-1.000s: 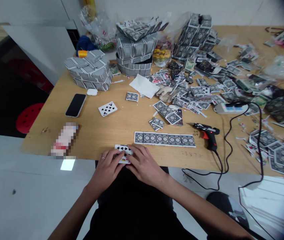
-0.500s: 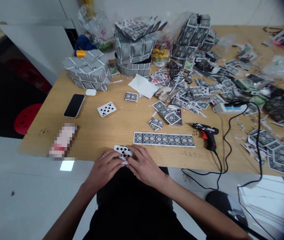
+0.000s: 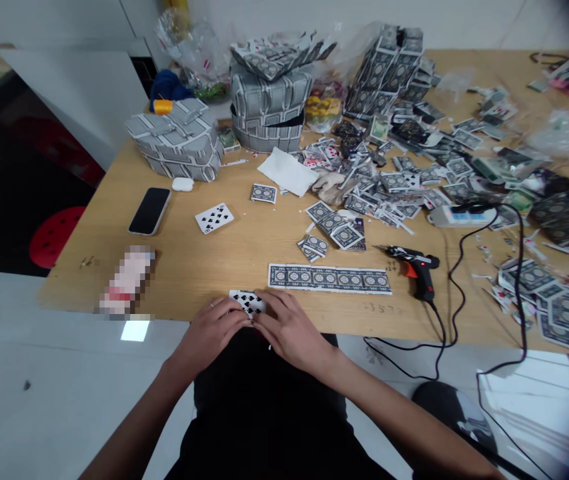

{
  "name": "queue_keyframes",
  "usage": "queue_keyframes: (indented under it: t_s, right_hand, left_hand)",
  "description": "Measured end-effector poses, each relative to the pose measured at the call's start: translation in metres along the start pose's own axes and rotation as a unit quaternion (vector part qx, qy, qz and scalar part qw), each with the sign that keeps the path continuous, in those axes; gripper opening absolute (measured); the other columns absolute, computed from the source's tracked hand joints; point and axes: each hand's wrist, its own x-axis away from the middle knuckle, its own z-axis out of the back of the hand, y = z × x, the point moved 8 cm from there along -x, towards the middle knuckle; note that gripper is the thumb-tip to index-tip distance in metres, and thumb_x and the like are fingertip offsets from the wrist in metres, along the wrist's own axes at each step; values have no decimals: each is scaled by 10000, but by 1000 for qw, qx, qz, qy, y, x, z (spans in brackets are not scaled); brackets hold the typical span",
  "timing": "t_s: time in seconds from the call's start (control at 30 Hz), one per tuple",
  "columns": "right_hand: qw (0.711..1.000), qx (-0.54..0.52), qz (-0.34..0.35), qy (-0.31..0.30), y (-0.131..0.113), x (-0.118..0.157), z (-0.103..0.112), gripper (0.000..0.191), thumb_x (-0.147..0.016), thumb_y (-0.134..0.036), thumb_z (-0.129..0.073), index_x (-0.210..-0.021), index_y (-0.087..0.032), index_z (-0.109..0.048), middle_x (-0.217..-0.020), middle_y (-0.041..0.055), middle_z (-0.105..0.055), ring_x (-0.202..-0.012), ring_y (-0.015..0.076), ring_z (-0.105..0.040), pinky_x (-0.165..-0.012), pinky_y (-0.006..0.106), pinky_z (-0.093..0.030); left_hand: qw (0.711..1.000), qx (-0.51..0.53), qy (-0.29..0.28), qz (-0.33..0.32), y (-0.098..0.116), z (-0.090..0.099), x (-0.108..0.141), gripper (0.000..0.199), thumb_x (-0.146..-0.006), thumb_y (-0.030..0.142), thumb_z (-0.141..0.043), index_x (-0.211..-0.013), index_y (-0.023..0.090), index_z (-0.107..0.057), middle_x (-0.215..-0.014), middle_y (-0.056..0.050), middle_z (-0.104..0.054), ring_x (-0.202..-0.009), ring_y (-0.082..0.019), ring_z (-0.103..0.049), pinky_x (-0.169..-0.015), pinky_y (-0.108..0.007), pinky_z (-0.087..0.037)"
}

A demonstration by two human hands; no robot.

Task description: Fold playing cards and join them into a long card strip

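At the table's front edge, a playing card (image 3: 247, 302) with black spades lies face up between my hands. My left hand (image 3: 218, 328) holds its left and near side, fingers bent together. Fingers of my right hand (image 3: 287, 327) grip its right side and near corner. Just beyond my right hand lies a strip of joined cards (image 3: 329, 279), backs up. Another spade card (image 3: 214, 218) rests face up farther back on the left. The underside of the held card is hidden.
A glue gun (image 3: 414, 267) with a black cable lies right of the strip. Small card pieces (image 3: 314, 247) and a large scrap pile (image 3: 404, 180) lie behind. A phone (image 3: 149, 211) is at left; woven card baskets (image 3: 179, 143) stand at the back.
The near edge of the held card, seen below the spades before, is now folded or covered by my fingers. Both hands have shifted only slightly.
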Motion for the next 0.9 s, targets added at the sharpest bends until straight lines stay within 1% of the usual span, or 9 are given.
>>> queue_keyframes:
  t_s: [0.1, 0.23, 0.3, 0.37, 0.5, 0.67, 0.83, 0.9]
  right_hand:
    - [1000, -9, -3, 3, 1, -1, 1, 171, -1059, -238, -617, -1099, -196, -778, -1425, 163, -643, -1360, 330, -548, -1110, 586, -542]
    - [1000, -19, -8, -3, 1, -4, 4, 186, -1065, -245, -604, -1020, -187, -775, -1397, 157, -643, -1315, 318, -572, -1119, 551, -542]
    - [1000, -26, -6, -1, 2, -5, 5, 180, -1063, -250, -605, -1034, -177, -767, -1383, 161, -643, -1302, 319, -577, -1123, 543, -540]
    - [1000, -30, -6, 3, 3, -6, 6, 170, -1061, -239, -599, -1087, -173, -753, -1356, 160, -653, -1284, 319, -585, -1117, 552, -541]
    - [999, -32, -8, 6, 7, -8, 4, 167, -1059, -193, -583, -1144, -176, -726, -1274, 149, -688, -1208, 308, -615, -1073, 549, -563]
    - [999, -41, -16, 21, 10, -10, 3, 146, -1068, -194, -582, -1096, -179, -725, -1232, 134, -705, -1159, 294, -623, -1031, 501, -575]
    - [998, -48, -27, 24, 12, -12, 2, 135, -1061, -181, -598, -1065, -195, -732, -1187, 118, -714, -1111, 286, -630, -993, 491, -583]
    - [998, -49, -27, 22, 13, -13, 1, 134, -1061, -183, -599, -1055, -194, -733, -1181, 114, -716, -1098, 285, -629, -984, 484, -583]
  left_hand:
    - [1000, 2, -9, 16, -1, -2, -2, 155, -1068, 203, -581, -1046, 229, -733, -1059, -38, -750, -994, -210, -686, -941, -392, -531]
    - [999, 9, -13, 43, -2, -2, -4, 134, -1072, 211, -574, -1018, 230, -695, -1046, -24, -749, -992, -207, -688, -933, -394, -518]
    - [998, 13, -16, 64, -4, -1, -7, 89, -1068, 229, -588, -1042, 230, -674, -1026, -15, -750, -976, -208, -692, -908, -389, -520]
    - [997, 11, -22, 75, -6, -1, -9, 75, -1068, 245, -591, -1040, 229, -659, -993, -10, -746, -945, -210, -690, -874, -383, -519]
    - [997, 2, -36, 65, -5, -1, -13, 129, -1067, 241, -588, -958, 226, -655, -947, -5, -730, -902, -208, -672, -841, -373, -507]
    - [998, 16, -35, 56, -6, -2, -13, 124, -1050, 199, -603, -960, 229, -683, -971, -14, -718, -915, -203, -665, -838, -361, -519]
    - [998, 35, -4, 60, -8, 1, -12, 131, -1038, 185, -600, -962, 224, -699, -1028, -41, -679, -934, -196, -660, -855, -353, -544]
    - [997, 35, -14, 65, -7, 0, -13, 137, -1039, 176, -588, -951, 224, -681, -1006, -37, -672, -929, -199, -654, -850, -354, -542]
